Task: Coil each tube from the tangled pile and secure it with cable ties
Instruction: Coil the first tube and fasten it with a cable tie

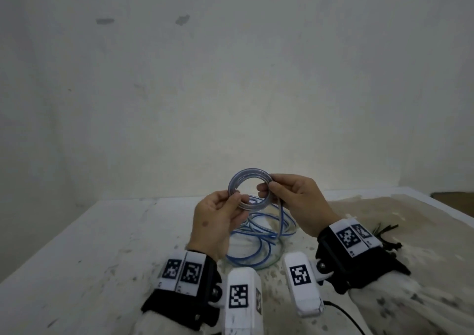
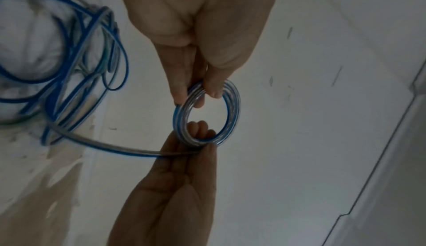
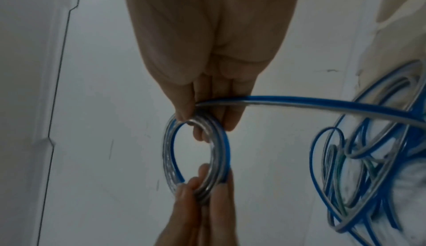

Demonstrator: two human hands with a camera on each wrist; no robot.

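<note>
1. From the head view, the left hand (image 1: 218, 222) and the right hand (image 1: 295, 201) hold up a small round coil of clear tube with a blue stripe (image 1: 250, 191) between them, above the white table (image 1: 89, 232).
2. The left hand pinches the coil's lower left side. The right hand pinches its right side.
3. Under the hands, a loose tangled pile of the same blue-striped clear tube (image 1: 259, 232) lies on the table. One strand hangs from the coil down to the pile.
4. A bunch of thin black cable ties (image 1: 384, 232) lies on the table just past the right wrist.
5. From the left wrist view, the left hand (image 2: 198, 37) grips the top of the coil (image 2: 230, 115) with its thumb and fingers curled on it. The right hand (image 2: 175, 186) pinches the bottom. The pile (image 2: 69, 68) sits off to the left.
6. From the right wrist view, the right hand (image 3: 212, 40) pinches the coil (image 3: 170, 155) at the top, and the loose strand runs out from under its fingers to the pile (image 3: 368, 159). The left hand (image 3: 202, 213) holds the coil's bottom.
</note>
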